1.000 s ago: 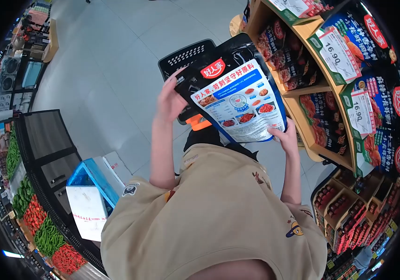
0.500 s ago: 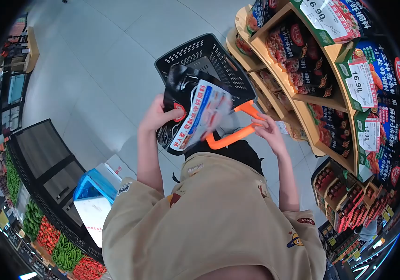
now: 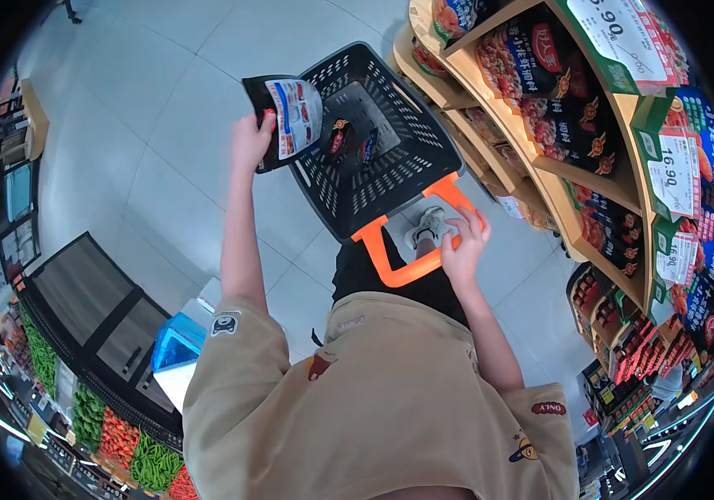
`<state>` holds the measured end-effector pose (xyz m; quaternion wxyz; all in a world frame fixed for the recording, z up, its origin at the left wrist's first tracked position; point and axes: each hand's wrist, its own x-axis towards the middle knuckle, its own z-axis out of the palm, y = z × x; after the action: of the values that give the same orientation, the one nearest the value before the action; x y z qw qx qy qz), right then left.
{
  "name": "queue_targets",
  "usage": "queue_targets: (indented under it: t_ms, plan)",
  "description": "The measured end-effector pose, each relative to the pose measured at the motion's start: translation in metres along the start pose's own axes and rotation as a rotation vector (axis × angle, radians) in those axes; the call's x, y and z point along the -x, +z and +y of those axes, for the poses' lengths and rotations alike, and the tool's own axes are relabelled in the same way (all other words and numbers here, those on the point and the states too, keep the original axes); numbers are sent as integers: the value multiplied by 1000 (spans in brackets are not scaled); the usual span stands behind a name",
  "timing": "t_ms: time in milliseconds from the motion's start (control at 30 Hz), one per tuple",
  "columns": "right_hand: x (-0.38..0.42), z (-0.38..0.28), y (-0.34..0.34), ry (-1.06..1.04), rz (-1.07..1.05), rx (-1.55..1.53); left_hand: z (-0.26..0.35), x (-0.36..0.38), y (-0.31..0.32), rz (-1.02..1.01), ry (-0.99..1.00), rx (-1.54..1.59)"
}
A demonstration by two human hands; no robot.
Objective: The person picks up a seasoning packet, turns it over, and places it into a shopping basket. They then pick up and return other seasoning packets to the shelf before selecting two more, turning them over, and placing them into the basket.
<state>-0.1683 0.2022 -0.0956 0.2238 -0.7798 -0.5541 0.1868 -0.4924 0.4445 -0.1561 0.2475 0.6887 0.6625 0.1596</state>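
At the left side of the shopping basket, my left hand [image 3: 251, 142] is closed on the edge of a black seasoning packet [image 3: 297, 118]. The packet's white and blue label faces up, and part of it overlaps the basket's rim. My right hand [image 3: 467, 246] is wrapped round the orange handle [image 3: 411, 272] of the black perforated basket [image 3: 411, 177]. Inside the basket, toward its left side, lies a dark packet [image 3: 342, 137] with a red logo; shadow hides part of it.
Wooden shelves [image 3: 544, 167] with similar black packets [image 3: 561, 137] and price cards [image 3: 678, 175] stand close on the right. At lower left are a dark-framed stand [image 3: 82, 267], a blue and white box [image 3: 180, 343] and vegetables [image 3: 119, 437]. Grey floor tiles [image 3: 182, 108] lie ahead.
My left hand has carried the packet up and left, from in front of the basket to its left rim. The basket's inside now shows more. My right hand stays on the handle.
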Motion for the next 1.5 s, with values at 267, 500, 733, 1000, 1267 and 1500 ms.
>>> queue_targets:
  t_ms: [267,500,733,1000,1267,1500]
  plan:
    - [-4,1,-2,-2,-41,38,-31,-47,113,-127,21,-313]
    - [-9,-2,0,-9,-72,107,-76,-58,184,-408,-264,-433]
    - [-16,-8,-2,58,-132,134,-98,-41,246,-647,-385,-362]
    - [-14,-10,-1,72,-118,186,-92,-6,278,-812,-421,-329]
    - [-8,-7,-6,43,-10,191,-35,56,261,-718,-165,-100]
    - [-1,-13,-10,-4,23,237,-60,96,284,-897,-240,177]
